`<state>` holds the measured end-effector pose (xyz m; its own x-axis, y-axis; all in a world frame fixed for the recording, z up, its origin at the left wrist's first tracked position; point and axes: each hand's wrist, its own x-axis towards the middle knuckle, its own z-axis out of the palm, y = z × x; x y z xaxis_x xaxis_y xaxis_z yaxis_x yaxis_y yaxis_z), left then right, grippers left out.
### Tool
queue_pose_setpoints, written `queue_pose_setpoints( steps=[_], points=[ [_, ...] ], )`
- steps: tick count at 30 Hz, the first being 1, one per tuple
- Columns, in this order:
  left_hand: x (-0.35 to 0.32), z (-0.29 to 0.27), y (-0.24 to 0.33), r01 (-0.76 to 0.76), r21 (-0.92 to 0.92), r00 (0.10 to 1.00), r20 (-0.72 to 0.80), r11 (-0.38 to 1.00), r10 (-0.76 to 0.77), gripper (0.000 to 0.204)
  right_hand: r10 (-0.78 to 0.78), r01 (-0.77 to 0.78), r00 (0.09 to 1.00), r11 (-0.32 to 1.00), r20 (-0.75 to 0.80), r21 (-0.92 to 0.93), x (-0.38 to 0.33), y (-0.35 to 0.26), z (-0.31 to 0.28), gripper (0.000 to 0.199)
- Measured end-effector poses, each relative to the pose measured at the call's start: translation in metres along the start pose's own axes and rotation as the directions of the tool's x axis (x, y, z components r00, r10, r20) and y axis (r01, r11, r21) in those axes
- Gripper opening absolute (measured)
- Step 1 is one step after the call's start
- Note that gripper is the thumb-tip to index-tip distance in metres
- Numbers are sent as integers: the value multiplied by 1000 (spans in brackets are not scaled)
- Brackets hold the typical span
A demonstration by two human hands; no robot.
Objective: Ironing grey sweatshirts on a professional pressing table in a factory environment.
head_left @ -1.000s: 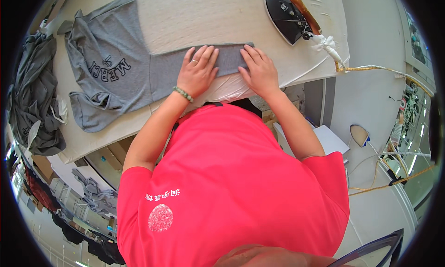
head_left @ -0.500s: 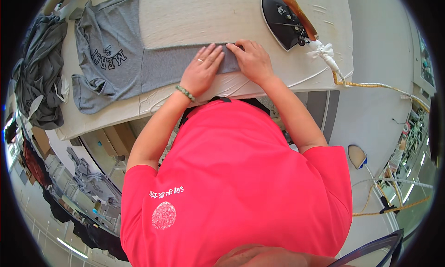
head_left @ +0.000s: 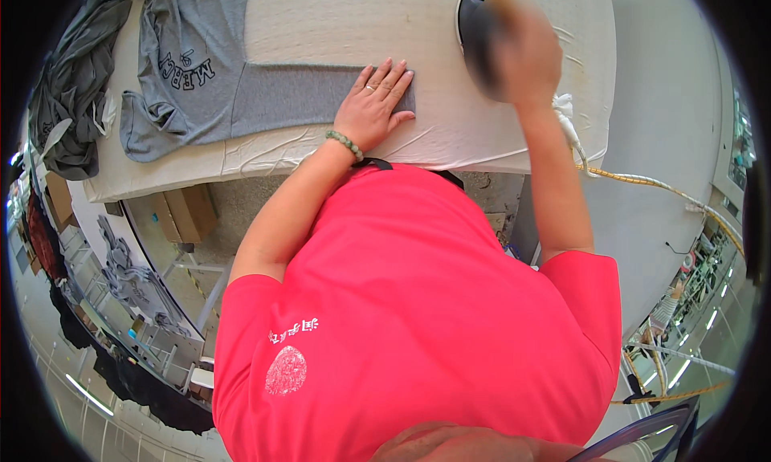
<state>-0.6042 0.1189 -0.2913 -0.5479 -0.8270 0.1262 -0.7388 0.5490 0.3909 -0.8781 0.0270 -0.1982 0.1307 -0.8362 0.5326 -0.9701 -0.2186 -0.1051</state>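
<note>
A grey sweatshirt [head_left: 201, 36] with dark lettering lies on the white padded ironing table, one sleeve [head_left: 289, 97] stretched straight toward the right. My left hand [head_left: 374, 101] rests flat near the cuff end of that sleeve, fingers spread, with a ring and a green bead bracelet [head_left: 345, 144]. Farther right, my right hand [head_left: 528, 61] is round the handle of a black iron [head_left: 475, 40]. Both the hand and part of the iron are smeared by motion. My fingers hide most of the handle.
Crumpled dark grey garments [head_left: 72, 85] hang over the table's left end. A white-wrapped cord [head_left: 566, 125] runs from the iron to a yellow-and-white hose [head_left: 642, 179] off to the right. The table's near edge [head_left: 265, 166] is just before my waist. Below it stands a cardboard box [head_left: 189, 215].
My right hand has left the sleeve's cuff and gone right to the iron, taking its handle. My left hand has shifted slightly right, its fingers now spread over the sleeve's end.
</note>
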Motion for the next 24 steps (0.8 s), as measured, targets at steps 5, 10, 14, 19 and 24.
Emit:
queue_pose_setpoints(
  steps=[5,10,14,19,24],
  points=[
    [5,-2,-1,22,-9,1000,19,1000,-22,76,255,-239,881,967,397,-92,-12,9,-4,41],
    [5,-5,-3,37,-55,999,0,998,-37,80,264,-444,539,896,800,4,-17,-1,-33,49],
    [5,0,-4,46,-108,999,-11,993,-47,81,140,-344,413,939,900,11,-21,-19,-53,52],
    [9,-5,-13,47,-135,999,18,990,-45,83,-80,18,426,997,901,80,-27,-32,-50,53],
    [8,-14,-21,-10,-189,997,76,982,25,81,-202,115,435,979,878,169,-29,-44,-44,49]
  ],
)
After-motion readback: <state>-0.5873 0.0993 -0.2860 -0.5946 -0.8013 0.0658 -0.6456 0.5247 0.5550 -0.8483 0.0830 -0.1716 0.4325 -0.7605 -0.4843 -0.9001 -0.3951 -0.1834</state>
